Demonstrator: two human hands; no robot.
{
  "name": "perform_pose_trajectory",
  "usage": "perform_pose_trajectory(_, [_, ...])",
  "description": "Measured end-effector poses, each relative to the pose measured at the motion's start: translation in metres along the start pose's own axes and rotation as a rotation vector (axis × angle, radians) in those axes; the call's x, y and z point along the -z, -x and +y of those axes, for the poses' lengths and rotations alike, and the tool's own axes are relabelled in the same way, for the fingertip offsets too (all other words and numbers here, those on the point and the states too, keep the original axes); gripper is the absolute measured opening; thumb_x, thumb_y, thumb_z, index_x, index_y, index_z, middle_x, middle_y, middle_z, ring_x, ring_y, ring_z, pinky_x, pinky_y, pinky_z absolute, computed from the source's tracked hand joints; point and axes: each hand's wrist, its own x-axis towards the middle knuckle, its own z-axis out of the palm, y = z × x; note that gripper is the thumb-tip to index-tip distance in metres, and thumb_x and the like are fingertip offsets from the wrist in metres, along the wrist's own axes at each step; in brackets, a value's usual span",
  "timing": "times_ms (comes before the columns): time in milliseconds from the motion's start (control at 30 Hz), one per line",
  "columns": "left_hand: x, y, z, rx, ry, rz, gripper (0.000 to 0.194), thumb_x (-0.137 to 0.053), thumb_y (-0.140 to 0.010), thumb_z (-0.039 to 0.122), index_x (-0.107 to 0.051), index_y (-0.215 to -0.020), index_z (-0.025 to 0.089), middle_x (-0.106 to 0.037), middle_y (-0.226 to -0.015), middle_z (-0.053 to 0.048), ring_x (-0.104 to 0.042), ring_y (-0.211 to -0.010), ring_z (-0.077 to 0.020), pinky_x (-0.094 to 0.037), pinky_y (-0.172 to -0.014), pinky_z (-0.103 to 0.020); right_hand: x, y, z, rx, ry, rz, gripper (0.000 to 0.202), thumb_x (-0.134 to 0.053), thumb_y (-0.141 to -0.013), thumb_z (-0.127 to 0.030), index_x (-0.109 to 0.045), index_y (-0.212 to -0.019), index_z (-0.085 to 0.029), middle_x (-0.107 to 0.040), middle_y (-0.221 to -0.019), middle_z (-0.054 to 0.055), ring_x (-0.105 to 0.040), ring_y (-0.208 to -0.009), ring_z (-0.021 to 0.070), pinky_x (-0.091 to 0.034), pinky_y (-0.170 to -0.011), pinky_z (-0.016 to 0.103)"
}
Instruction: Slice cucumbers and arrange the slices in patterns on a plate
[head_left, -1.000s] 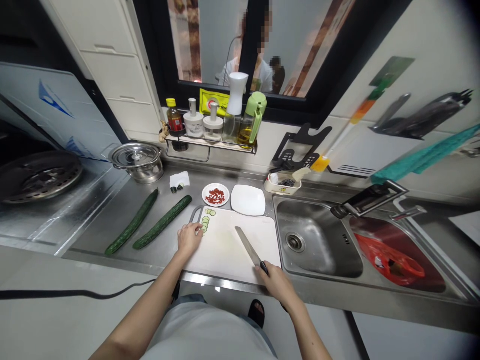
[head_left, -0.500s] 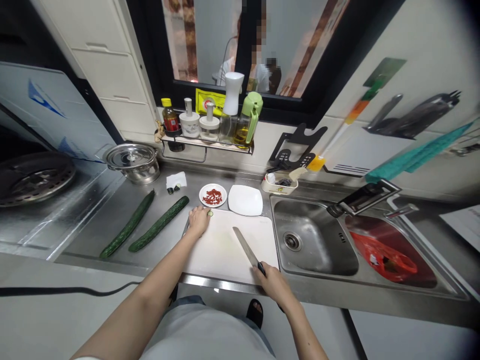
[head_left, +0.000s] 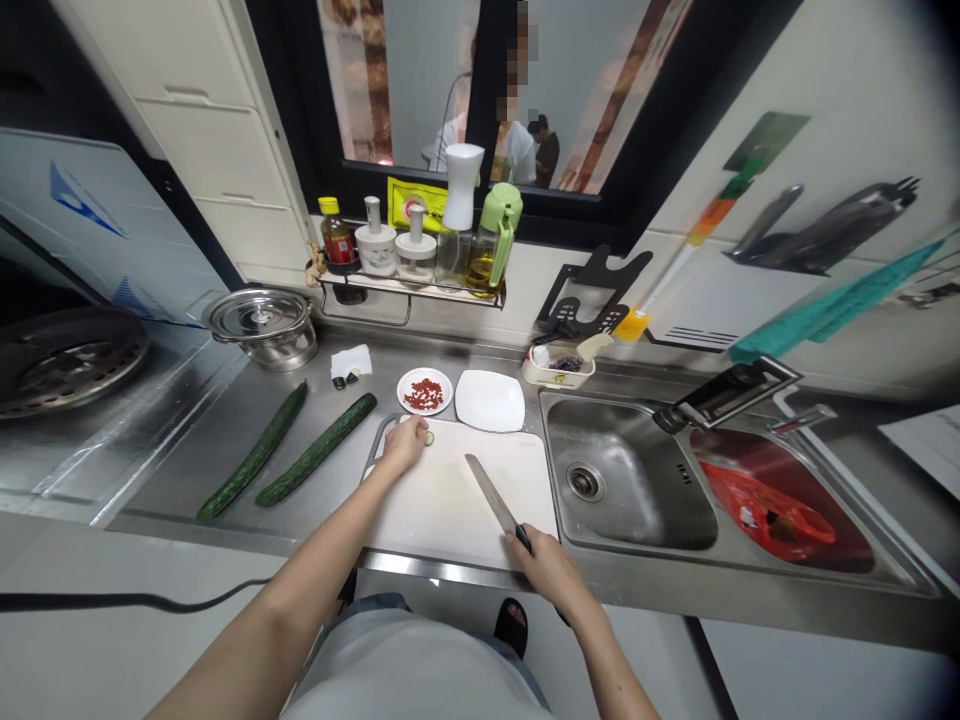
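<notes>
My left hand (head_left: 405, 443) is closed at the upper left of the white cutting board (head_left: 450, 510), its fingertips beside a small green slice (head_left: 428, 438); whether they grip it is unclear. My right hand (head_left: 546, 562) is wrapped round the black handle of a knife (head_left: 491, 492), whose blade lies over the board, pointing up and left. Two long cucumbers (head_left: 259, 450) (head_left: 319, 450) lie on the steel counter left of the board. Behind the board stand a round plate with chopped red pieces (head_left: 425, 391) and a bare white square plate (head_left: 490, 401).
On the right is a steel sink (head_left: 630, 475), with a red bag (head_left: 772, 515) in its second basin. A lidded pot (head_left: 262, 325) stands at the back left. Bottles and jars fill a wall rack (head_left: 412, 285). People show in the window.
My left hand has moved slightly right and inward over the board, and the small green slice has shifted right and down with it. My right hand and the knife have stayed in place.
</notes>
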Motion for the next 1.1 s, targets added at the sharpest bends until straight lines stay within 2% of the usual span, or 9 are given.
perform_pose_trajectory(133, [-0.011, 0.013, 0.004, -0.008, 0.097, -0.085, 0.018, -0.056, -0.081, 0.018, -0.064, -0.096, 0.023, -0.070, -0.091, -0.001, -0.061, -0.084, -0.0146, -0.040, -0.073, -0.023, 0.001, 0.000, -0.002, -0.006, 0.007, 0.006, 0.032, -0.038, -0.094, -0.041, -0.060, -0.100, -0.019, -0.069, -0.093, 0.008, -0.061, -0.085, 0.0176, -0.032, -0.062, 0.023])
perform_pose_trajectory(300, [-0.018, 0.025, 0.007, -0.044, 0.050, -0.199, 0.020, -0.059, -0.076, 0.016, -0.065, -0.094, 0.023, -0.070, -0.087, 0.000, -0.062, -0.086, -0.0162, -0.040, -0.076, -0.025, 0.002, 0.003, -0.006, 0.020, 0.035, 0.029, 0.032, -0.038, -0.094, -0.041, -0.061, -0.099, -0.019, -0.069, -0.092, 0.009, -0.062, -0.086, 0.0182, -0.032, -0.064, 0.023])
perform_pose_trajectory(600, [-0.016, 0.021, 0.010, -0.105, -0.161, -0.156, 0.025, -0.056, -0.077, 0.017, -0.066, -0.099, 0.024, -0.071, -0.095, -0.005, -0.060, -0.099, -0.0221, -0.036, -0.090, -0.033, -0.001, 0.015, -0.018, 0.067, 0.059, 0.002, 0.032, -0.038, -0.094, -0.042, -0.061, -0.095, -0.020, -0.068, -0.088, 0.007, -0.062, -0.082, 0.0180, -0.029, -0.060, 0.023])
perform_pose_trajectory(767, [-0.016, 0.016, 0.009, -0.104, -0.169, -0.184, 0.023, -0.059, -0.077, 0.019, -0.064, -0.099, 0.025, -0.070, -0.097, -0.003, -0.058, -0.103, -0.0232, -0.035, -0.091, -0.034, 0.001, 0.019, -0.027, 0.063, 0.097, -0.040, 0.032, -0.038, -0.094, -0.041, -0.062, -0.098, -0.020, -0.069, -0.091, 0.008, -0.062, -0.085, 0.0189, -0.030, -0.061, 0.023])
perform_pose_trajectory(1100, [-0.016, 0.013, 0.008, -0.094, -0.160, -0.204, 0.022, -0.061, -0.077, 0.021, -0.064, -0.099, 0.025, -0.070, -0.097, -0.003, -0.057, -0.104, -0.0226, -0.035, -0.091, -0.034, 0.002, 0.020, -0.030, 0.064, 0.144, -0.057, 0.032, -0.037, -0.094, -0.040, -0.062, -0.097, -0.019, -0.069, -0.092, 0.008, -0.062, -0.086, 0.0199, -0.029, -0.061, 0.025])
